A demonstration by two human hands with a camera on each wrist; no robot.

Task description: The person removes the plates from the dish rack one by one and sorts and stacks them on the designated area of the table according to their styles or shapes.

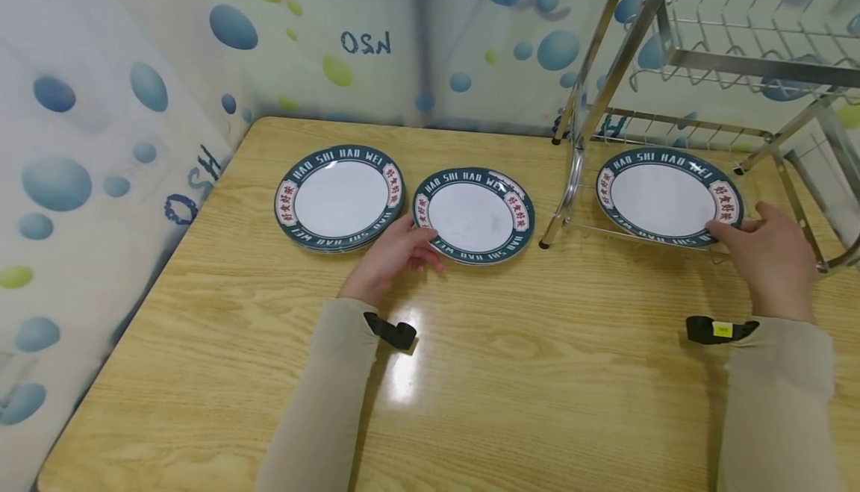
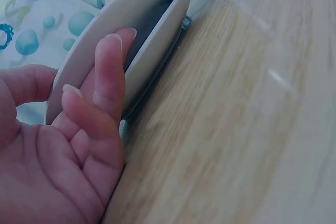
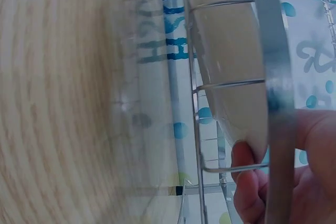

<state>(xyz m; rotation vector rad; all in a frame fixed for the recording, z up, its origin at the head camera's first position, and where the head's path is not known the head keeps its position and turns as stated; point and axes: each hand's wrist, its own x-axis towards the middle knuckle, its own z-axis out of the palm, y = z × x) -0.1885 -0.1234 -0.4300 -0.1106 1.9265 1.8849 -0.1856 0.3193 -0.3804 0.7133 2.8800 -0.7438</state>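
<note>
My left hand [image 1: 396,253] pinches the left edge of a white plate [image 1: 470,217] with a dark green lettered rim, thumb on top. In the left wrist view, fingers [image 2: 107,72] reach under this tilted plate [image 2: 89,45], and a second plate [image 2: 160,38] lies below it. On the right, my right hand [image 1: 779,260] grips the right edge of a matching plate [image 1: 658,199] at the lower level of a metal dish rack [image 1: 621,55]. Its pale underside [image 3: 231,51] shows behind the rack wires in the right wrist view.
A stack of matching plates [image 1: 341,199] sits left of my left hand on the wooden table [image 1: 510,372]. Upper wire shelves [image 1: 766,66] of the rack overhang the right side. A patterned wall covering [image 1: 457,36] stands behind the table and along its left.
</note>
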